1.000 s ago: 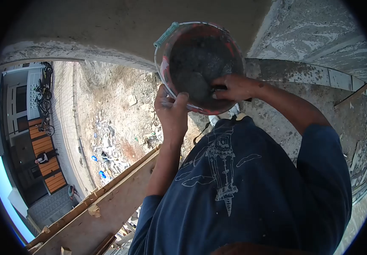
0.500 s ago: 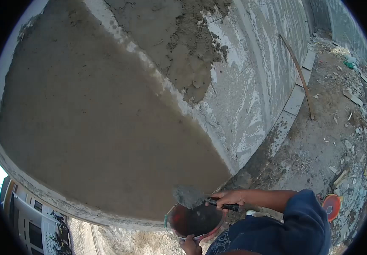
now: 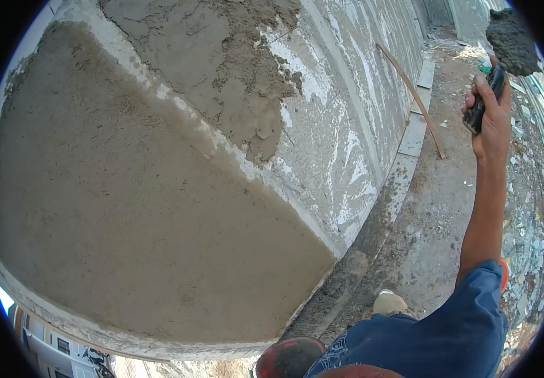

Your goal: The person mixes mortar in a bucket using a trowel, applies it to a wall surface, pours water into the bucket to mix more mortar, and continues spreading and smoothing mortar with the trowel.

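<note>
Here, held up at the view's upper right: a trowel [image 3: 497,74], heaped with grey mortar [image 3: 514,41]. Gripped by the handle in the closed right hand [image 3: 490,104], with blade beyond the fingers. Points up and slightly rightward, along a slanted long axis. Well apart from the bucket [image 3: 267,365] below. Cannot tell the left hand's grip.

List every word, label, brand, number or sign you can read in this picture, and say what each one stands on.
No readable text anywhere.
Trowel handle: no lettering can be made out.
Bucket: no label can be made out.
Navy shirt: pale line print, partly in view, no legible words.
Ground litter: too small to tell.
</note>
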A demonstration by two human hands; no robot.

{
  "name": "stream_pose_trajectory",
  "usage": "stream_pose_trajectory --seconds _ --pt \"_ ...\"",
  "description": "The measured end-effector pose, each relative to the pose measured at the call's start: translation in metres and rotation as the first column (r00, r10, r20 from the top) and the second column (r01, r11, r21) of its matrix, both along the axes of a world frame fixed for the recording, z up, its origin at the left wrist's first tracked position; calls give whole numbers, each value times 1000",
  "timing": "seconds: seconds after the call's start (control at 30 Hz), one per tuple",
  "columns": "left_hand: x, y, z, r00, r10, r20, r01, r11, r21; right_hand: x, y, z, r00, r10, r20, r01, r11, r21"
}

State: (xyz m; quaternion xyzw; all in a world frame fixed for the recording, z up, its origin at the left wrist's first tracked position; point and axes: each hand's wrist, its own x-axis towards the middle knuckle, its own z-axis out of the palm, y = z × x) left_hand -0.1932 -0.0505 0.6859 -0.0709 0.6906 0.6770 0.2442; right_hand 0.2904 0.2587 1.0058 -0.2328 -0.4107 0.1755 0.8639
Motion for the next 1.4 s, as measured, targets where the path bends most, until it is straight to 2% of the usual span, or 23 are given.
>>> stream_pose_trajectory --seconds 0.07,0.17,0.27,0.3,0.43,0.47,0.5,0.53,0.6,0.7,0.77,0.8,0.83,0.87,0.93,1.0,1.07,1.1,1.17,1.23,1.27,1.33,1.4 --pt "-1 5 -12 1000 -3 -5 3 999 -50 65 48 12 944 -318 -84 327 938 114" --pt "5 22 -21 1000 12 -23 -16 989 -148 109 111 33 631 -750 -201 775 620 120" --pt "9 39 -33 999 29 -36 -37 967 -253 116 189 32 240 -960 -144 968 249 -43" --pt "9 42 -36 999 35 -35 -44 958 -285 80 211 32 188 -977 -99 974 199 -110" --pt "19 48 -45 998 46 -44 -60 909 -413 -113 331 25 652 -753 -89 734 656 -174" --pt "21 48 -46 998 46 -50 -63 896 -439 -173 361 27 816 -578 4 553 778 -299" --pt "25 48 -45 998 38 -55 -59 883 -466 -225 368 18 899 -291 326 413 811 -414" --pt "28 49 -47 998 34 -58 -58 876 -479 -268 356 -6 841 0 541 224 910 -349" --pt "35 51 -52 998 27 -57 -52 859 -510 -317 232 -72 435 454 778 -223 891 -395" --pt "36 44 -69 999 -24 -42 -6 794 -608 -322 100 -170 18 767 642 -722 454 -522" --pt "10 16 -114 970 -231 75 196 564 -802 -317 81 -203 -193 631 752 -723 426 -544" --pt "-8 -4 -141 941 -318 117 272 503 -820 -313 84 -205 -336 457 824 -642 529 -555" --pt "49 37 -57 994 -33 -104 -14 907 -421 -311 93 -200 -489 273 829 -571 617 -541" --pt "114 87 46 958 244 -151 -218 961 170 -311 94 -204 -631 88 771 -524 684 -507" --pt "114 98 69 968 117 -222 -104 992 71 -314 82 -243 -556 137 820 -495 737 -459" --pt "115 109 90 961 46 -273 -16 994 111 -323 65 -259 -675 228 701 -323 764 -559" --pt "110 112 97 948 -28 -317 63 993 99 -317 43 -252 -738 71 671 -389 768 -509" --pt "101 113 92 898 -19 -440 80 990 119 -306 42 -213 -763 91 640 -387 729 -565" --pt "97 106 107 917 -78 -392 130 986 107 -292 54 -171 -755 160 637 -376 690 -619" --pt "100 109 124 916 -104 -388 172 974 146 -291 65 -167 -672 150 725 -314 829 -463" --pt "102 112 131 910 -109 -401 180 973 145 -293 70 -161 -707 176 685 -222 865 -451" --pt "105 112 134 904 -140 -405 206 971 125 -297 88 -192 -837 177 518 -207 774 -599" --pt "104 117 134 906 -183 -382 236 967 96 -301 67 -250 -799 227 557 -367 551 -750"
